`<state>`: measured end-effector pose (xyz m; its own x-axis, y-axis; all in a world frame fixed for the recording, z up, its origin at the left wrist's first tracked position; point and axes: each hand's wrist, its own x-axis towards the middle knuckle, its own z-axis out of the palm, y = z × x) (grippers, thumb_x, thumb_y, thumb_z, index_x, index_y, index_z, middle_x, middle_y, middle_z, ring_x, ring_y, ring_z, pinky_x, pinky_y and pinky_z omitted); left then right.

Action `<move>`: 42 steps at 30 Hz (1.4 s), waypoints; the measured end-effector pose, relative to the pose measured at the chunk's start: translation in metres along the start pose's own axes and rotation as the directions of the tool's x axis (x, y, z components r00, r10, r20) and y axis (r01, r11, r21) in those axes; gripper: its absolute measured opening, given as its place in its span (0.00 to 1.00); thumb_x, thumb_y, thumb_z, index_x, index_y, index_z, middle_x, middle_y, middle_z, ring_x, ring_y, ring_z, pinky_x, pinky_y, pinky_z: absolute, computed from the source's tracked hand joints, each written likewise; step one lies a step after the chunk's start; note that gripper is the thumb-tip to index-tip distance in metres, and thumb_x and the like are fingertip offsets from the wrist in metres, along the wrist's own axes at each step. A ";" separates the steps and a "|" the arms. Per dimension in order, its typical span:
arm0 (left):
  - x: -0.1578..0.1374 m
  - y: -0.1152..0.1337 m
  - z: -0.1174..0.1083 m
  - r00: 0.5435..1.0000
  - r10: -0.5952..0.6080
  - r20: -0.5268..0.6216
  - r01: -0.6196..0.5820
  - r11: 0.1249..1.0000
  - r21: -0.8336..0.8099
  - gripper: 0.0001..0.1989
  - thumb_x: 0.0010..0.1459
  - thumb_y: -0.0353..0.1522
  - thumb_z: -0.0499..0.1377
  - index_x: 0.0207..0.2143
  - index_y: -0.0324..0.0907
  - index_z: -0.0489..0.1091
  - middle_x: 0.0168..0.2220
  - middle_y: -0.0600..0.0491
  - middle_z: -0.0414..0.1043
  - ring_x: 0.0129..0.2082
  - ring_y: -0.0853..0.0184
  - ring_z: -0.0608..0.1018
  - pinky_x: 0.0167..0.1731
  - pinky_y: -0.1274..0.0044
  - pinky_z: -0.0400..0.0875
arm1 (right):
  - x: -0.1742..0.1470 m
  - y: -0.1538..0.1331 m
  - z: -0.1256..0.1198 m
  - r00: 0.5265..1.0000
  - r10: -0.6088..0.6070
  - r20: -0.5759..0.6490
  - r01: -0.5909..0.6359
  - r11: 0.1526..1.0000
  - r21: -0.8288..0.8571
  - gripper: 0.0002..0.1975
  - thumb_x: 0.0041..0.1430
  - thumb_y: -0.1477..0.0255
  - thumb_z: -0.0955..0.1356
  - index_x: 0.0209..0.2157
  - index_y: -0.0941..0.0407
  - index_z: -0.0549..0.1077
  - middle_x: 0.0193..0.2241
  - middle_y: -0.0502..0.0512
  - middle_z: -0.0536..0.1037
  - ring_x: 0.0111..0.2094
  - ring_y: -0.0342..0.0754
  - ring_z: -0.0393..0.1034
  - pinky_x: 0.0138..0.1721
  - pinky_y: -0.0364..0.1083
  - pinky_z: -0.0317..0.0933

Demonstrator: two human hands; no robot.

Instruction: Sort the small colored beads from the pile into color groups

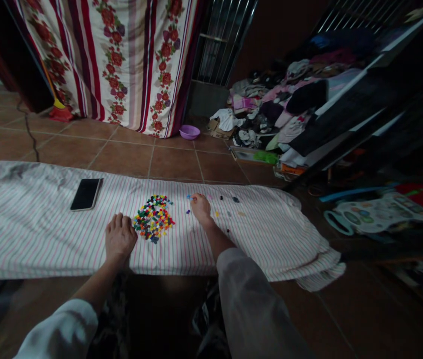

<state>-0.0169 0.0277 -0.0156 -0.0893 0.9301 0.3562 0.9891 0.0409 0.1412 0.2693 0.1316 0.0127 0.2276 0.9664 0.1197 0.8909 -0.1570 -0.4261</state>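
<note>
A heap of small pieces in many colours [154, 218], perhaps beads or little blocks, lies on the striped cloth [181, 254]. Just left of the heap, my left hand [120, 236] rests flat on the cloth with its fingers stretched out. To the right of the heap, my right hand [200, 207] has its fingers pinched together low over the cloth, beside some light blue pieces [189, 197]. Whatever is between those fingertips is hidden. Small separate bits lie around it: purple [188, 212], yellow [216, 214], black [221, 198] and a dark grey cluster [235, 200].
A dark-screened phone or tablet [85, 194] lies on the cloth at left. Beyond are a floral curtain [132, 65], a purple basin [189, 131], a red dustpan [61, 113] and a large pile of clothes [271, 102]. A child's plastic seat or toy [375, 214] stands at right.
</note>
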 end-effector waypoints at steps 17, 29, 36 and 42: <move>0.001 0.002 0.000 1.000 -0.006 0.005 0.006 1.000 -0.007 0.14 0.59 0.31 0.49 0.44 0.38 0.68 0.57 0.39 0.66 0.60 0.52 0.64 0.54 0.62 0.59 | 0.016 0.005 0.015 0.996 0.022 0.090 -0.018 0.999 -0.042 0.15 0.59 0.80 0.62 0.44 0.56 0.76 0.41 0.57 0.79 0.45 0.47 0.72 0.45 0.43 0.61; 0.001 0.003 -0.002 1.000 -0.023 0.021 0.023 1.000 -0.007 0.13 0.60 0.31 0.48 0.44 0.38 0.67 0.57 0.40 0.66 0.60 0.52 0.64 0.55 0.62 0.59 | 0.013 0.002 0.014 0.996 0.036 0.083 -0.032 0.998 -0.048 0.14 0.61 0.80 0.61 0.45 0.58 0.74 0.41 0.59 0.78 0.44 0.47 0.72 0.44 0.43 0.61; 0.001 0.003 0.000 1.000 -0.018 0.015 0.018 1.000 -0.001 0.13 0.60 0.31 0.48 0.44 0.38 0.68 0.57 0.39 0.66 0.60 0.52 0.64 0.55 0.62 0.59 | 0.005 0.008 0.016 0.991 -0.078 0.105 0.082 0.996 -0.036 0.15 0.60 0.81 0.61 0.42 0.57 0.78 0.44 0.58 0.76 0.44 0.46 0.71 0.48 0.42 0.60; 0.001 0.002 0.000 1.000 -0.018 0.011 0.018 1.000 -0.009 0.14 0.60 0.31 0.48 0.45 0.38 0.68 0.57 0.39 0.66 0.59 0.52 0.64 0.55 0.62 0.59 | 0.006 0.006 0.012 0.988 -0.088 0.123 0.094 0.995 -0.044 0.16 0.60 0.80 0.62 0.45 0.55 0.77 0.45 0.57 0.76 0.45 0.45 0.70 0.50 0.42 0.60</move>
<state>-0.0147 0.0285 -0.0147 -0.1061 0.9333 0.3432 0.9862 0.0548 0.1560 0.2709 0.1385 0.0004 0.0983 0.9941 0.0450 0.9247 -0.0745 -0.3734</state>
